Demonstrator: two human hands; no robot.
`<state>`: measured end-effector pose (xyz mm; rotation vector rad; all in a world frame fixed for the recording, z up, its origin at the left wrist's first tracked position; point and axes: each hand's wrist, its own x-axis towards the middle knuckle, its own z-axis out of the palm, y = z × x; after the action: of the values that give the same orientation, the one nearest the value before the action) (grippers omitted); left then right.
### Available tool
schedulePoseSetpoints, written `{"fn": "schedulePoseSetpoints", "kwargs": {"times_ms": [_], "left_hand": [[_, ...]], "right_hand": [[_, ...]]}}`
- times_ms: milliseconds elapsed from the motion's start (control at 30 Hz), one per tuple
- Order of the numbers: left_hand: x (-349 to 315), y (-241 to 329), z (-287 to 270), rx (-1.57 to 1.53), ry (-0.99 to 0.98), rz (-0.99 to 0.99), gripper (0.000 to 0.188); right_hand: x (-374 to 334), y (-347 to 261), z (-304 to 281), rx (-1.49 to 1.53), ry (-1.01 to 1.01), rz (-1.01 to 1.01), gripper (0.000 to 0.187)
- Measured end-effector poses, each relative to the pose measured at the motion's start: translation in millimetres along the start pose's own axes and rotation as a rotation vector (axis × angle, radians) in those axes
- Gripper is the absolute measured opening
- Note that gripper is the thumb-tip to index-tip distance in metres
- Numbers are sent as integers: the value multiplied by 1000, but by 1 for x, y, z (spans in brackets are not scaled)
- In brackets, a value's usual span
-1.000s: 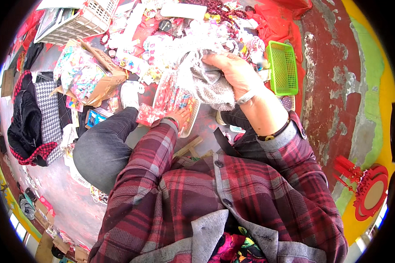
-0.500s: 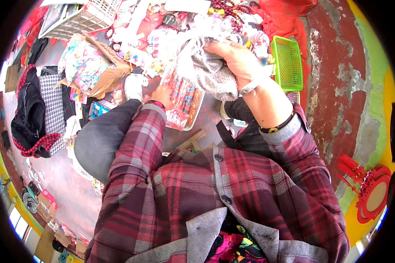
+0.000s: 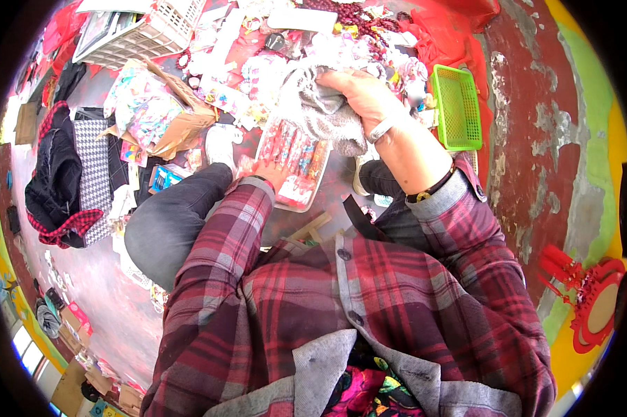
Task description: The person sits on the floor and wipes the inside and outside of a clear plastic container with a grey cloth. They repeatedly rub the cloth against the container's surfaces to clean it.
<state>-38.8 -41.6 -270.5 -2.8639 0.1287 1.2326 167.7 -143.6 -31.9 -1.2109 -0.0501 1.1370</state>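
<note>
A crumpled grey cloth (image 3: 338, 124), which looks like a towel, hangs from my right hand (image 3: 370, 103). The fingers of that hand are closed on its upper part, over the far right side of a pale shallow tray (image 3: 318, 189). Red and orange clear-wrapped packets (image 3: 303, 158) lie side by side in the tray. My left hand (image 3: 271, 172) rests on the packets at the tray's near left, its fingers stretched out and nothing seen gripped in them. The cloth hides the tray's far right corner.
At the left, an open cardboard box (image 3: 188, 124) holds colourful packets. Beyond it stands a white plastic crate (image 3: 150, 36). A green basket (image 3: 459, 139) sits at the right. Beads and small goods (image 3: 355, 17) crowd the far side. Dark clothing (image 3: 52, 181) lies at far left.
My left hand has moved from the tray's left edge onto the packets, and its fingers have spread. The right hand, still holding the cloth, has shifted slightly left.
</note>
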Motion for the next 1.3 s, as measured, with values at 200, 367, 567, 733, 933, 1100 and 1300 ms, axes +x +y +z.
{"fn": "schedulePoseSetpoints", "kwargs": {"times_ms": [200, 367, 567, 733, 933, 1100, 1300], "left_hand": [[-1, 30, 3, -355, 117, -209, 66], [8, 36, 24, -166, 88, -97, 71], [16, 50, 58, 21, -47, 28, 58], [3, 26, 13, -261, -25, 161, 25], [7, -18, -17, -528, 61, 122, 22], [-6, -5, -26, -470, 181, 41, 21], [-13, 38, 30, -229, 269, 156, 34]], "right_hand": [[3, 4, -1, 30, -27, 14, 18], [5, 6, -2, 28, -19, -6, 17], [-4, -2, 3, 8, 5, 45, 19], [-1, 2, 4, 19, -27, 27, 18], [1, 3, 4, -56, -33, 28, 21], [6, 6, 0, -77, -25, 33, 21], [5, 6, 4, -31, -47, 50, 21]]}}
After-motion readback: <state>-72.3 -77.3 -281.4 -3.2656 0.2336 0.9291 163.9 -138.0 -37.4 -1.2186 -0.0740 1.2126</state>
